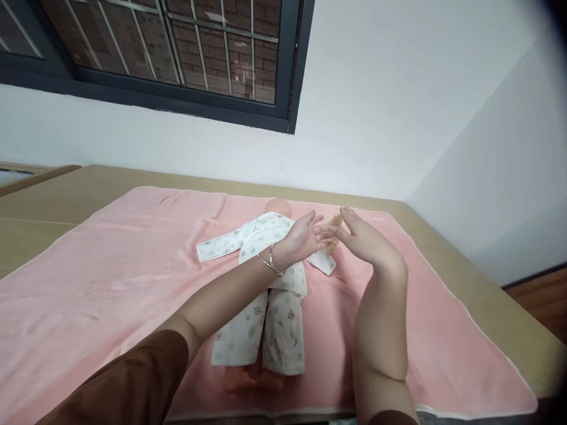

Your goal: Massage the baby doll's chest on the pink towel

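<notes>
A baby doll (278,208) in a white printed sleepsuit (261,295) lies on its back on a pink blanket (110,283), head toward the wall. My left hand (305,235), with a bracelet on the wrist, reaches across the doll's chest with its fingers stretched out and open. My right hand (361,236) hovers just to the right of it, fingers together and extended, holding nothing. Both hands are over the doll's far sleeve (324,262). A small tan object (335,223) shows between the hands; I cannot make out what it is.
The blanket covers a tan table (487,295) that stands against a white wall. A dark-framed barred window (177,53) is above on the left. Wooden floor (540,301) shows past the table's right edge.
</notes>
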Demonstrator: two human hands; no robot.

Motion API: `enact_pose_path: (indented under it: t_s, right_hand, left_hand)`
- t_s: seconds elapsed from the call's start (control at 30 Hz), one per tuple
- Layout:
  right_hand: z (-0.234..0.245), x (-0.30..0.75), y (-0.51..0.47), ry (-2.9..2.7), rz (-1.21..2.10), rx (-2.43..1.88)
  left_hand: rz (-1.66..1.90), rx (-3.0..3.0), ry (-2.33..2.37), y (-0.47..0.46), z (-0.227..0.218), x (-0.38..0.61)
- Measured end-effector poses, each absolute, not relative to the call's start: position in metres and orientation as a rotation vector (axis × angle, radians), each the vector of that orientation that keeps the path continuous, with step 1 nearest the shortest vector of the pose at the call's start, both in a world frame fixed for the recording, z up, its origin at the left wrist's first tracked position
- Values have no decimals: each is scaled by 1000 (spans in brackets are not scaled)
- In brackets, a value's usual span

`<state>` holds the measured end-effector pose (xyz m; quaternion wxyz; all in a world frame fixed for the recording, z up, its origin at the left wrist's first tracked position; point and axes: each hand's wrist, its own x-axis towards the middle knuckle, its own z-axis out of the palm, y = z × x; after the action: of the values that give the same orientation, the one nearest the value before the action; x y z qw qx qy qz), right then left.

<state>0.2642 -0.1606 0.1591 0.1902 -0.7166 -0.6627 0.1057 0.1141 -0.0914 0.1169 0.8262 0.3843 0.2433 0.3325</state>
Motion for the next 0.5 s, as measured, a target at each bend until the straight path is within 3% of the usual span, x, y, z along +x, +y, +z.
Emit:
enact_pose_path:
  t_s: [0.13, 0.37, 0.5]
  right_hand:
    - [149, 266, -137, -1905, 324, -2054]
    - [145, 257, -127, -1944, 357, -2160]
    - [145, 246, -125, -1863, 183, -2259]
  left_hand:
    - [782, 564, 557, -83, 129, 127]
    - [728, 396, 479, -73, 112, 134]
    - [745, 353, 458, -71, 106, 136]
